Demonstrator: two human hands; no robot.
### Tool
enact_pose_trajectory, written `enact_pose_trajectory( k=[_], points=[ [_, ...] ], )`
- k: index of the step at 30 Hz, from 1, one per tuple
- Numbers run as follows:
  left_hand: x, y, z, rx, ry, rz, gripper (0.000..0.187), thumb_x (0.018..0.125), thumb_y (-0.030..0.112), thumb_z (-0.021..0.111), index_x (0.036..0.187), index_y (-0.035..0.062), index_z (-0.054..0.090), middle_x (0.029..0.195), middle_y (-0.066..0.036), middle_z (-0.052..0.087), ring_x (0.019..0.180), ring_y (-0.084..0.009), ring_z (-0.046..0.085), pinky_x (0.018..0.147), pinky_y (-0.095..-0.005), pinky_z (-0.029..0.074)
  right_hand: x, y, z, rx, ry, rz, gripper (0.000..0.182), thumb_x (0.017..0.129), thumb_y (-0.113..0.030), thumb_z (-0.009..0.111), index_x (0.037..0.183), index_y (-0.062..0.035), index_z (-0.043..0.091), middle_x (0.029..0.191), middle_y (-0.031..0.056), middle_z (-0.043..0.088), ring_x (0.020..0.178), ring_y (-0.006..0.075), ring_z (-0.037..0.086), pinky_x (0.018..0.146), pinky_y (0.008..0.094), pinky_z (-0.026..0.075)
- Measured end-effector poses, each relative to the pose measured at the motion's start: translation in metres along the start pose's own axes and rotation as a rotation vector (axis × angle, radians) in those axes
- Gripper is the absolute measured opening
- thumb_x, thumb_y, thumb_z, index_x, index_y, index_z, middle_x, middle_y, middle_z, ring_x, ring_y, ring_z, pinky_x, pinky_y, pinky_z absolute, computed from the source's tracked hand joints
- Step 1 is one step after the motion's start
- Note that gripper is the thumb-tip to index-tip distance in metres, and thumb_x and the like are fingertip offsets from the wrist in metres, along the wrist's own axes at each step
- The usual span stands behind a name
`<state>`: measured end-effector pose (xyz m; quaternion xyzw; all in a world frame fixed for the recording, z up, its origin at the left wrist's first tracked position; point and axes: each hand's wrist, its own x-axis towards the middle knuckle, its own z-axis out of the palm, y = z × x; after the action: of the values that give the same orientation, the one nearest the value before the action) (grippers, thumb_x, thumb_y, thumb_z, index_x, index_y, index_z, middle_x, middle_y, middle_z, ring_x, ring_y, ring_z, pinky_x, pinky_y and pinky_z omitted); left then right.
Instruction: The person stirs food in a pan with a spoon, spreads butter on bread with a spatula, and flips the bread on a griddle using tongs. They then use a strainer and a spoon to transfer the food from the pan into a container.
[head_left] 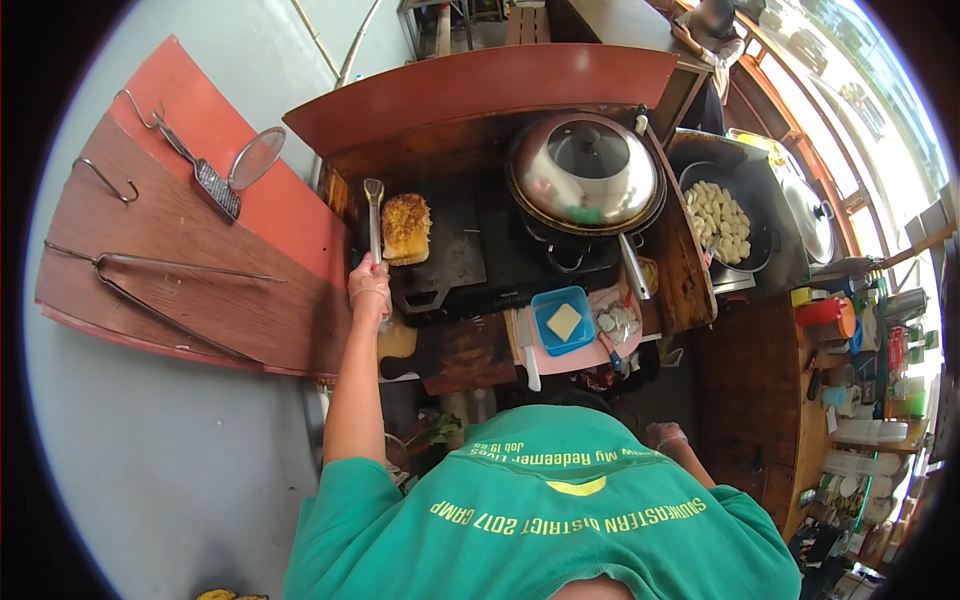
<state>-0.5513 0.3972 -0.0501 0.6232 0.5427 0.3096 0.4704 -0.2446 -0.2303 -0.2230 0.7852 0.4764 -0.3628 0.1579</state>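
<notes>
My left hand (pixel 369 289), in a clear plastic glove, is closed around the handle of metal tongs (pixel 375 215). The tongs point away from me, their tips beside the left edge of a browned slice of bread (pixel 406 229). That slice lies on the flat black griddle (pixel 455 235). Low at my right side is my right hand (pixel 668 436), also gloved and away from the cooking surface; its fingers are too small to make out. Between the hands, a blue container (pixel 563 321) holds a pale yellow block (pixel 563 322), likely butter.
A domed steel lid (pixel 583 170) covers a long-handled pan right of the griddle. Further right, a wok (pixel 730 215) contains many pale pieces. A white-handled knife (pixel 532 368) lies near the counter's front. Hooks and a grater (pixel 215 188) hang left. Another person (pixel 712 50) is at the back.
</notes>
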Motion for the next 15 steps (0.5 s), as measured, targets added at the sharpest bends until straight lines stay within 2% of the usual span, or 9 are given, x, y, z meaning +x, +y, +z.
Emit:
enact_pose_trajectory(
  k=[1, 3, 4, 6, 7, 9, 12, 13, 15],
  points=[
    [0.002, -0.007, -0.002, 0.001, 0.001, 0.001, 0.032, 0.097, 0.011, 0.049, 0.129, 0.0109, 0.054, 0.067, 0.001, 0.048, 0.040, -0.0055, 0.037, 0.032, -0.0241, 0.028, -0.001, -0.001, -0.002, 0.000, 0.001, -0.001, 0.017, 0.080, -0.015, 0.062, 0.092, -0.0061, 0.069, 0.096, 0.0160, 0.071, 0.093, 0.0315, 0.069, 0.077, 0.0402, 0.056],
    [-0.017, 0.019, -0.004, -0.164, -0.196, -0.232, 0.033, 0.097, 0.011, 0.050, 0.129, 0.0110, 0.053, 0.067, 0.001, 0.048, 0.040, -0.0058, 0.038, 0.032, -0.0245, 0.028, -0.001, -0.003, -0.008, -0.070, -0.091, 0.018, 0.016, 0.080, -0.016, 0.063, 0.092, -0.0061, 0.069, 0.096, 0.0153, 0.071, 0.094, 0.0309, 0.069, 0.077, 0.0401, 0.056],
    [-0.013, 0.007, -0.003, -0.165, -0.193, -0.232, 0.033, 0.097, 0.011, 0.050, 0.129, 0.0110, 0.053, 0.067, 0.001, 0.048, 0.040, -0.0058, 0.038, 0.032, -0.0245, 0.028, -0.004, -0.003, -0.010, -0.073, -0.090, 0.016, 0.016, 0.080, -0.016, 0.063, 0.092, -0.0061, 0.069, 0.096, 0.0153, 0.071, 0.094, 0.0309, 0.069, 0.077, 0.0401, 0.056],
    [-0.001, -0.013, 0.001, -0.016, 0.030, 0.042, 0.031, 0.097, 0.012, 0.052, 0.127, 0.0108, 0.055, 0.067, 0.000, 0.048, 0.040, -0.0062, 0.039, 0.032, -0.0243, 0.030, -0.006, 0.001, -0.008, -0.019, -0.104, 0.021, 0.018, 0.079, -0.016, 0.064, 0.093, -0.0057, 0.070, 0.097, 0.0157, 0.071, 0.093, 0.0316, 0.069, 0.077, 0.0406, 0.056],
    [-0.002, -0.014, 0.001, -0.016, 0.029, 0.044, 0.031, 0.097, 0.012, 0.052, 0.127, 0.0108, 0.055, 0.067, 0.000, 0.048, 0.040, -0.0062, 0.039, 0.032, -0.0243, 0.030, -0.007, 0.000, -0.008, -0.017, -0.103, 0.022, 0.018, 0.079, -0.016, 0.064, 0.093, -0.0057, 0.070, 0.097, 0.0157, 0.071, 0.093, 0.0316, 0.069, 0.077, 0.0406, 0.056],
    [-0.025, 0.014, 0.000, -0.234, -0.181, -0.202, 0.032, 0.097, 0.015, 0.054, 0.128, 0.0106, 0.054, 0.067, 0.000, 0.049, 0.042, -0.0067, 0.040, 0.033, -0.0236, 0.032, -0.013, -0.001, -0.014, -0.080, -0.169, 0.004, 0.019, 0.079, -0.013, 0.064, 0.094, -0.0044, 0.070, 0.096, 0.0163, 0.071, 0.093, 0.0331, 0.069, 0.077, 0.0409, 0.056],
    [-0.016, -0.006, 0.007, -0.081, 0.003, -0.015, 0.034, 0.096, 0.016, 0.055, 0.130, 0.0098, 0.053, 0.069, 0.000, 0.051, 0.043, -0.0069, 0.042, 0.035, -0.0225, 0.034, -0.014, 0.005, -0.004, -0.016, -0.150, 0.076, 0.019, 0.081, -0.013, 0.061, 0.094, -0.0035, 0.070, 0.096, 0.0165, 0.071, 0.092, 0.0339, 0.069, 0.077, 0.0407, 0.056],
    [-0.018, -0.006, 0.007, -0.082, 0.003, -0.014, 0.034, 0.096, 0.016, 0.055, 0.130, 0.0098, 0.053, 0.069, 0.000, 0.051, 0.043, -0.0069, 0.042, 0.035, -0.0225, 0.034, -0.010, 0.010, 0.006, -0.016, -0.149, 0.077, 0.019, 0.081, -0.013, 0.061, 0.094, -0.0035, 0.070, 0.096, 0.0165, 0.071, 0.092, 0.0339, 0.069, 0.077, 0.0407, 0.056],
    [-0.039, 0.013, 0.007, -0.285, -0.171, -0.208, 0.035, 0.097, 0.016, 0.055, 0.131, 0.0117, 0.051, 0.070, 0.000, 0.052, 0.044, -0.0070, 0.043, 0.036, -0.0227, 0.035, 0.009, 0.035, 0.045, -0.035, -0.188, 0.099, 0.030, 0.090, -0.036, 0.051, 0.105, -0.0141, 0.065, 0.109, 0.0128, 0.068, 0.104, 0.0329, 0.064, 0.087, 0.0447, 0.051]
  ],
)
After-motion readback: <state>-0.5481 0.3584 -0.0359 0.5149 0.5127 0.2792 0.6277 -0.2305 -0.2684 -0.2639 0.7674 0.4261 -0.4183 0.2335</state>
